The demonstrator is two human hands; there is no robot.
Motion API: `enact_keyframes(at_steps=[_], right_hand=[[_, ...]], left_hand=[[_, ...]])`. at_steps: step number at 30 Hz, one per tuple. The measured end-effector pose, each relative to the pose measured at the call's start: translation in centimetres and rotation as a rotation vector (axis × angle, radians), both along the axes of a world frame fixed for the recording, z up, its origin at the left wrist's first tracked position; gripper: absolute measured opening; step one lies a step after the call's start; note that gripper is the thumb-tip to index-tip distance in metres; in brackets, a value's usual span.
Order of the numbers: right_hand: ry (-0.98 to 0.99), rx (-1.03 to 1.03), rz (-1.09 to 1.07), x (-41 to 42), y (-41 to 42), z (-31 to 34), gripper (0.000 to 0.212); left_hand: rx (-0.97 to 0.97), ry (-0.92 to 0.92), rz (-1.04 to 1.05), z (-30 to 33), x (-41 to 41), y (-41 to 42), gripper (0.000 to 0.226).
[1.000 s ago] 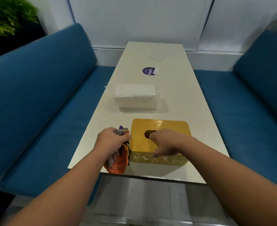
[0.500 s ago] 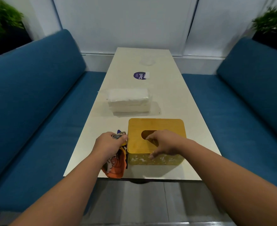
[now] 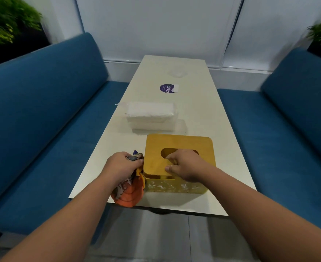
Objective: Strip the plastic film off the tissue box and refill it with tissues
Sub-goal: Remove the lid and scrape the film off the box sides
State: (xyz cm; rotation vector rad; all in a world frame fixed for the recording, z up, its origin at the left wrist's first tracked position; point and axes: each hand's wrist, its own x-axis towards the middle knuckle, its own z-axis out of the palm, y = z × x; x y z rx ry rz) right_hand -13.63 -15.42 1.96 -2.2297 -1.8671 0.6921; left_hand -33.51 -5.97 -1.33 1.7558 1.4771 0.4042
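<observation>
A yellow tissue box (image 3: 178, 144) with a wooden-looking lid and an oval slot stands near the front edge of the white table (image 3: 203, 114). My right hand (image 3: 184, 165) grips the lid, fingers hooked into the slot and thumb on the lid's front edge. My left hand (image 3: 121, 165) holds a crumpled orange and purple plastic wrapper (image 3: 131, 191) against the box's left side; part of it hangs over the table edge. A white stack of tissues (image 3: 151, 115) lies on the table just behind the box.
A round purple sticker (image 3: 167, 88) and a faint clear item (image 3: 177, 73) lie farther back on the table. Blue bench seats (image 3: 42, 114) flank both long sides. Green plants (image 3: 6, 17) stand in the far corners.
The camera view shifted, so the table sits more to the right. My right hand's fingers have hooked deeper into the lid's slot. The left hand keeps holding the wrapper.
</observation>
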Motion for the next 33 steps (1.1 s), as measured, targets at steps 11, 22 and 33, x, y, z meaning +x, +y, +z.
enact_keyframes(at_steps=[11,22,33], right_hand=[[0.035,0.096,-0.375,7.4,-1.5,5.5,0.058],[-0.325,-0.084,-0.676,13.2,-6.9,-4.5,0.053],[-0.256,-0.043,-0.737,11.6,-6.7,-8.4,0.055]], left_hand=[[0.060,0.134,-0.018,1.1,0.7,0.2,0.036],[0.123,0.220,-0.033,1.5,1.1,0.2,0.034],[0.161,0.262,-0.046,1.8,1.3,-0.4,0.032]])
